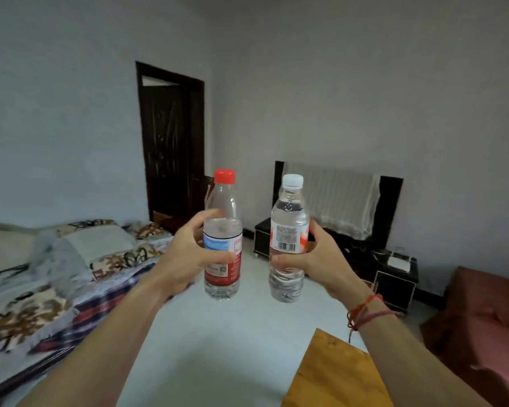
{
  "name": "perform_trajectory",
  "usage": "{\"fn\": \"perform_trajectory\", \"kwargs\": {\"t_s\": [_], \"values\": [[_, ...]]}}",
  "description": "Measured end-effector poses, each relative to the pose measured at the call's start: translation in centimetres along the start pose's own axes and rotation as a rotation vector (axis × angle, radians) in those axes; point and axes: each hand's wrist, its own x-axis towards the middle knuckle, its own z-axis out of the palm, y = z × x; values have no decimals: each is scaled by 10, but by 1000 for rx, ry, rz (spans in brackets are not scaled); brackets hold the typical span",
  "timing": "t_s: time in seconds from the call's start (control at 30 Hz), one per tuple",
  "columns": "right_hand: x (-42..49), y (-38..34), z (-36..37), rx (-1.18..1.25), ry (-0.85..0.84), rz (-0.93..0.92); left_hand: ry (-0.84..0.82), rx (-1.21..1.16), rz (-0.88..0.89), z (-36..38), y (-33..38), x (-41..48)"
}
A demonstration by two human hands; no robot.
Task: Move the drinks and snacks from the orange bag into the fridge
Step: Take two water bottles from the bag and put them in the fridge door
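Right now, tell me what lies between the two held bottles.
Nothing. In the head view the red-capped bottle and the white-capped bottle stand apart with open air between; only the far black cabinet shows behind.

Left of the table (329, 374), pale floor (218, 333) lay open toward the dark door (171, 142). Farther left the bed (41, 289) hemmed it; beyond the table stood a black cabinet (394, 283), to its right a red sofa (488, 324). Above, a clear gap parted the red-capped bottle (222, 201) from the white-capped bottle (290, 215).

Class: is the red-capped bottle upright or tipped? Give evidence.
Upright: the red-capped bottle in the left hand has its cap directly above its base.
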Motion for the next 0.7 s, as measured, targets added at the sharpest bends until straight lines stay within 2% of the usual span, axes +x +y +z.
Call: {"fn": "perform_trajectory", "kwargs": {"t_s": [0.23, 0.43, 0.7], "values": [[23, -20, 124, 67, -283, -44, 256, 64, -77, -110, 7, -71], [38, -46, 228, 148, -565, -131, 550, 149, -126, -180, 27, -140], [32, -79, 343, 287, -965, -270, 943, 301, -138, -212, 58, -233]]}}
